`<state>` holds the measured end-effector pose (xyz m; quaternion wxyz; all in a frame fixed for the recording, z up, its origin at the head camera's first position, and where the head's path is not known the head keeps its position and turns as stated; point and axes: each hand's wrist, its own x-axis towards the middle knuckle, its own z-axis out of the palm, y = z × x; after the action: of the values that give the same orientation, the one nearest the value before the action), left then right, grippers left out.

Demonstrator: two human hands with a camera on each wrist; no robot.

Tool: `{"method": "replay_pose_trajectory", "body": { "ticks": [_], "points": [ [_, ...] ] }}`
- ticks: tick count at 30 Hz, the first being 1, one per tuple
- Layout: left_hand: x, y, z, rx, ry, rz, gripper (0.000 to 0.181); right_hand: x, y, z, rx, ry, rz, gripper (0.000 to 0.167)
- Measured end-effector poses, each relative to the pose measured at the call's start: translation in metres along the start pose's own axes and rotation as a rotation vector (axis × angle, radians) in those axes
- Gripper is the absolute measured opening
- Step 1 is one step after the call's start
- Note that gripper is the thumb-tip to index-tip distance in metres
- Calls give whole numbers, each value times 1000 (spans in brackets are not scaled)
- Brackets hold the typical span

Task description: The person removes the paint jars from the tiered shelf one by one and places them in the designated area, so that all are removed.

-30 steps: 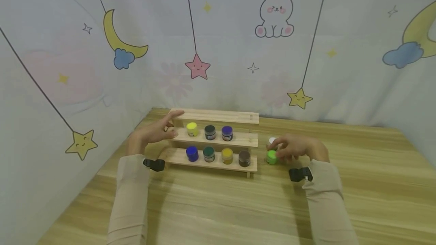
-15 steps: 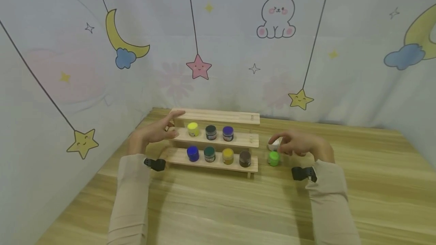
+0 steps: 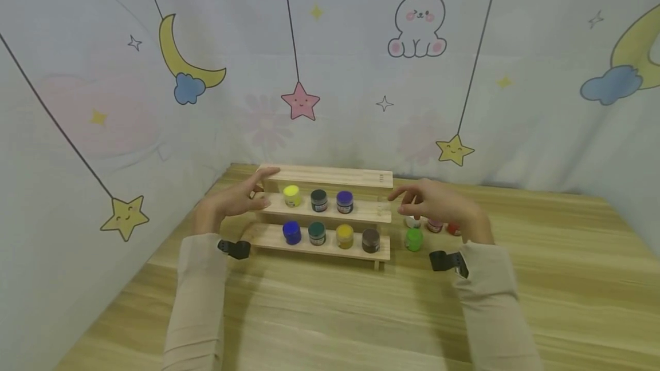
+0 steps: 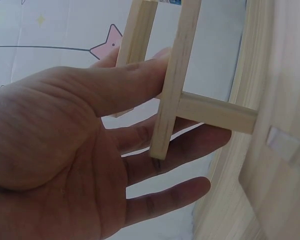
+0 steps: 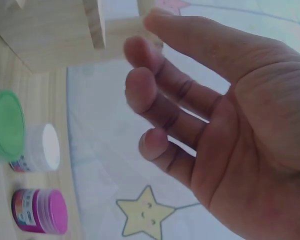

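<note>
The left hand (image 3: 234,198) holds the left end of a tiered wooden rack (image 3: 330,175). In the left wrist view its thumb lies against a wooden slat (image 4: 181,65), with fingers behind. The right hand (image 3: 443,205) hovers beside the rack's right end, fingers slightly bent and nothing between them. On the middle shelf stand yellow (image 3: 291,196), dark (image 3: 319,200) and purple (image 3: 345,201) jars; the lower shelf carries blue (image 3: 291,232), dark green (image 3: 317,233), ochre (image 3: 345,236) and brown (image 3: 370,240) ones.
Right of the rack, a green jar (image 3: 413,239), a white-lidded jar (image 3: 413,222), a pink one (image 3: 434,225) and a red one (image 3: 454,228) stand on the wooden table (image 3: 330,314). A patterned curtain (image 3: 350,136) hangs behind.
The right hand has moved from the green and white-lidded jars up and left toward the rack's end, bringing the pink and red jars into view. The left hand has kept its hold.
</note>
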<state>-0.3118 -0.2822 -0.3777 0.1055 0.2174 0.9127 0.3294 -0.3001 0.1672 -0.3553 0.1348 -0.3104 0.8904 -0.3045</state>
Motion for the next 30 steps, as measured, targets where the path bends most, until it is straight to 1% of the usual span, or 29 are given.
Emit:
{"method": "replay_pose_trajectory", "body": {
  "ticks": [2,4,10,14,17,22,27,30],
  "points": [
    [0,-1,0,4,2,-12,73,6,-4,3,-44,41,-35,32],
    [0,-1,0,8,3,-20,73,11,-7,7,-59,78,-56,32],
    [1,-2,0,-13,0,-51,73,24,-21,19,-21,154,-126,35],
    [1,-2,0,-25,-3,-56,73,32,-31,28,-8,192,-144,38],
    [1,-2,0,-28,-4,-56,73,38,-34,34,0,200,-149,41],
    [1,-4,0,-37,-7,-51,74,47,-37,45,17,185,-165,45],
    [1,-4,0,-47,-11,-49,74,54,-39,54,-7,163,-182,49],
    [2,-2,-1,-51,-13,-52,74,56,-41,57,-25,161,-185,47]
  ]
}}
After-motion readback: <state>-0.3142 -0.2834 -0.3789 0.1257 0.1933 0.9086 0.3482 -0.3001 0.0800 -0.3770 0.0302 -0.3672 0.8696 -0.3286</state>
